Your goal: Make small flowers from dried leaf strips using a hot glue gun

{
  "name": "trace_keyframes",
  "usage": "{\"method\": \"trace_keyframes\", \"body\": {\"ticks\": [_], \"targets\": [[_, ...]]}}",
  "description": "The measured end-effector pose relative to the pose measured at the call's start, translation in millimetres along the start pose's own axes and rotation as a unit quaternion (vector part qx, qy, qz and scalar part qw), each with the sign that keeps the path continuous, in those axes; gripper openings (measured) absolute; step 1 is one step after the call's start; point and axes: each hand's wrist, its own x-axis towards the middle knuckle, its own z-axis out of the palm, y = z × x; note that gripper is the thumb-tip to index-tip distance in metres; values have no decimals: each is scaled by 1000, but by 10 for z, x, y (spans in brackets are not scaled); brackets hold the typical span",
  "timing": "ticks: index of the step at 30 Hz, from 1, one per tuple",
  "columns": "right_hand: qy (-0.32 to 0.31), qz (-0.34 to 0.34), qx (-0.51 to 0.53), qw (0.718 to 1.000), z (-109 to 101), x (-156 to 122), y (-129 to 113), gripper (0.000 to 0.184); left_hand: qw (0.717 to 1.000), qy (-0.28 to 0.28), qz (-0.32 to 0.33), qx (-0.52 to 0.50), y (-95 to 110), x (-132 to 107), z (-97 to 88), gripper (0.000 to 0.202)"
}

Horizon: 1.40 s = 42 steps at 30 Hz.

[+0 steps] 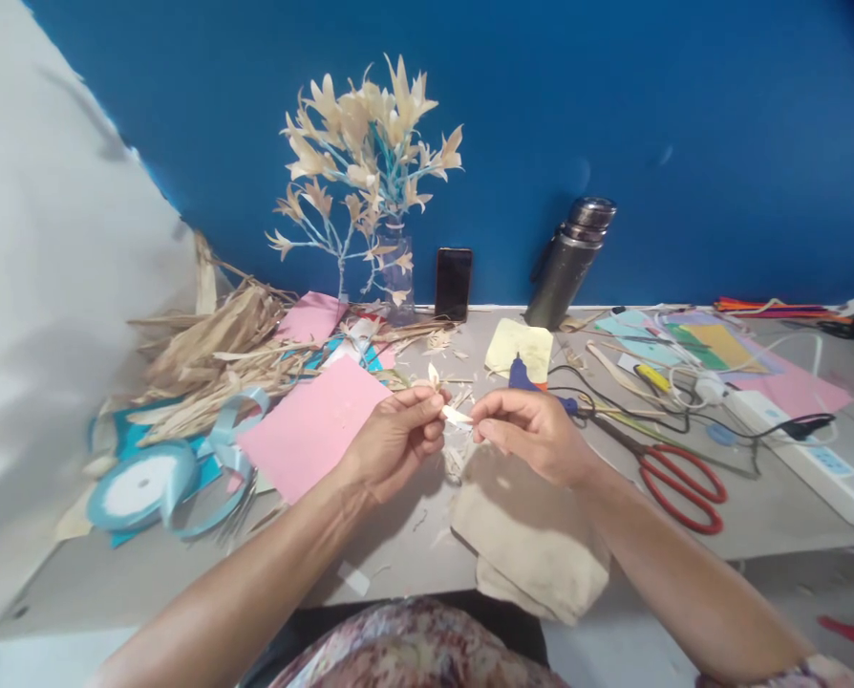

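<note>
My left hand point(396, 438) and my right hand point(531, 432) meet above the middle of the grey table point(398, 545). Both pinch a small cream petal-shaped piece of dried husk point(457, 416) between their fingertips. A pale husk tip point(433, 375) sticks up just behind my left fingers. Under my hands lie husk scraps point(456, 463) and a beige cloth point(531, 545) that hangs over the table's near edge. A pink paper sheet point(312, 425) lies directly left of my left hand.
A vase of husk flowers on blue stems point(370, 162) stands at the back with a phone point(454, 283) and a steel flask point(570, 260). Left: dried husks point(212, 354), blue ribbon spool point(144, 483). Right: glue gun point(523, 375), red scissors point(677, 483), cables, coloured papers point(714, 346).
</note>
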Motion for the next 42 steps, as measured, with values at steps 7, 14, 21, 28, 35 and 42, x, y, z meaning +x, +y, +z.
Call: {"method": "trace_keyframes", "body": {"ticks": [7,14,21,28,35,42], "targets": [[68,-59,-107,990,46,8,35,13,999,-8,4,44,-30,22,-34,24],[-14,30,3,999,41,53,40,21,986,18,74,149,-20,36,-36,27],[107,60,44,991,200,103,130,20,996,47,42,69,-86,25,-21,30],[166,17,-16,986,345,107,186,17,994,48,44,91,-185,21,-11,26],[203,-31,-183,961,428,95,281,13,990,52,51,119,-221,46,3,27],[121,-57,-381,915,86,111,148,5,981,31,34,186,-114,120,-15,33]]}}
